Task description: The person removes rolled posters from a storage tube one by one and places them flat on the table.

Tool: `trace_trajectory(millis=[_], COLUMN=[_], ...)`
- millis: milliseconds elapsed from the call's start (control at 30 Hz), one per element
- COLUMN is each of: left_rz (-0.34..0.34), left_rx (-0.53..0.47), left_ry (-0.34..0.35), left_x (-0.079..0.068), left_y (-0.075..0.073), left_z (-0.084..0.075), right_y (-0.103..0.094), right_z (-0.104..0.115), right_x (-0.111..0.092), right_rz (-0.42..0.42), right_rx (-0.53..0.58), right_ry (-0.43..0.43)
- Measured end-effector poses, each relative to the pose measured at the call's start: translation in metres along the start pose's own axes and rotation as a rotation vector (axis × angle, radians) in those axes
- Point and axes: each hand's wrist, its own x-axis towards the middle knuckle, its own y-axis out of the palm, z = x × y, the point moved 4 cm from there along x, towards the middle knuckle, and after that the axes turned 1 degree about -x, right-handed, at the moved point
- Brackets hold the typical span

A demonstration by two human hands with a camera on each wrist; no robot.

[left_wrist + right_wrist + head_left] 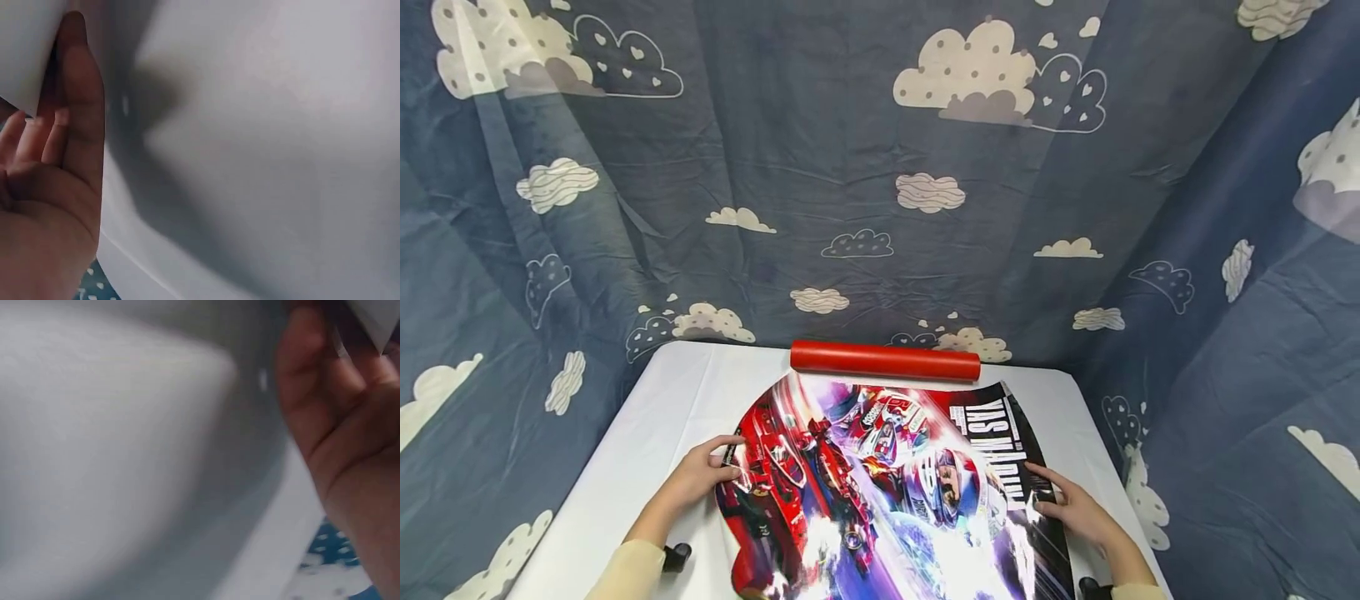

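Note:
A large glossy poster [895, 483] with red racing cars, helmets and white lettering bows in a curve over the white table. My left hand [696, 477] pinches its left edge between thumb and fingers. On the opposite side, my right hand [1075, 507] grips the dark edge beside the lettering. In the left wrist view, a pale corner of the poster [22, 56] lies between the fingers of the left hand [59, 162]. The right wrist view has a similar pale corner [378, 322] at the fingers of the right hand [350, 419].
A red cylinder [883, 361] lies crosswise at the back of the white table [681, 392], just behind the poster's far edge. Dark blue cloth [820, 167] with cloud prints hangs behind the table and along both sides.

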Motion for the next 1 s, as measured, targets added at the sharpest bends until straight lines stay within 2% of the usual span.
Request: trace_trajectory(millis=[100,267,400,500,600,767,867,1000], left_rz=[0.022,-0.003,-0.005,-0.015,-0.069,-0.199,-0.281,-0.385], left_rx=[-0.029,-0.009,-0.039,-0.044,-0.014,0.058,0.099,0.095], left_ry=[-0.017,-0.050,-0.038,-0.031,-0.025,0.037,0.087,0.121], left_x=[-0.006,-0.018,-0.030,-0.038,-0.044,-0.047,-0.048,-0.050], left_y=[-0.007,-0.023,-0.035,-0.042,-0.046,-0.050,-0.051,-0.050], left_z=[0.001,0.001,-0.009,-0.020,-0.031,-0.048,-0.054,-0.058], right_y=[0.000,-0.001,-0.003,-0.006,-0.010,-0.016,-0.019,-0.020], right_z=[-0.004,-0.009,-0.005,0.002,0.008,0.013,0.017,0.023], right_x=[-0.009,-0.022,-0.027,-0.031,-0.035,-0.039,-0.040,-0.043], right_rz=[0.052,0.149,0.165,0.089,-0.051,-0.232,-0.313,-0.392], right_rx=[0.124,0.371,0.489,0.477,0.401,0.302,0.276,0.285], right_ry=[-0.073,-0.168,-0.228,-0.296,-0.308,-0.282,-0.317,-0.360])
